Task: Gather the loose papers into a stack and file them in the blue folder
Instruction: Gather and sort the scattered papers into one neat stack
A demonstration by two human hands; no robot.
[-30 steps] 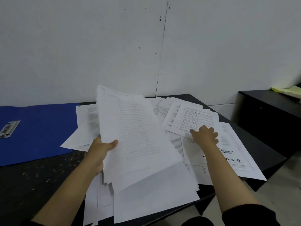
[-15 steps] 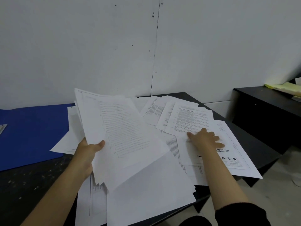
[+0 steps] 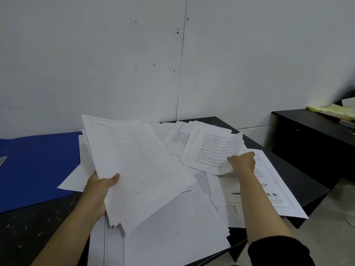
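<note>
Near sheets: blank and printed loose papers (image 3: 172, 237) overlap in a heap at the lower centre of the frame, hanging past the near edge of the black table (image 3: 28, 233).
Left hand: the left hand (image 3: 99, 191), lower left of centre, grips a fanned, uneven bundle (image 3: 138, 164); the thumb lies on the top sheet and the other fingers are hidden beneath it. The bundle is tilted up off the heap, much as it was a second ago.
Right hand: the right hand (image 3: 243, 163), right of centre, now has its fingers curled round the near edge of a thin printed batch (image 3: 213, 150). Half a second ago those fingers lay spread flat on that sheet; now the batch's edge bows upward.
What changed: a flat press has turned into a lift, so a second handful is coming off the table.
Meaning for the task: gathering is under way and not finished; I judge that the next step is bringing this batch across to the left-hand bundle.
Still loose: sheets with a logo (image 3: 269, 194) lie at the lower right, and more fan out behind the batch.
Blue folder: the blue folder (image 3: 38, 166) lies open and flat at the left of the frame, its right edge under some papers; nothing is filed in it yet.
Far: a pale wall (image 3: 115, 64) rises behind the table.
</note>
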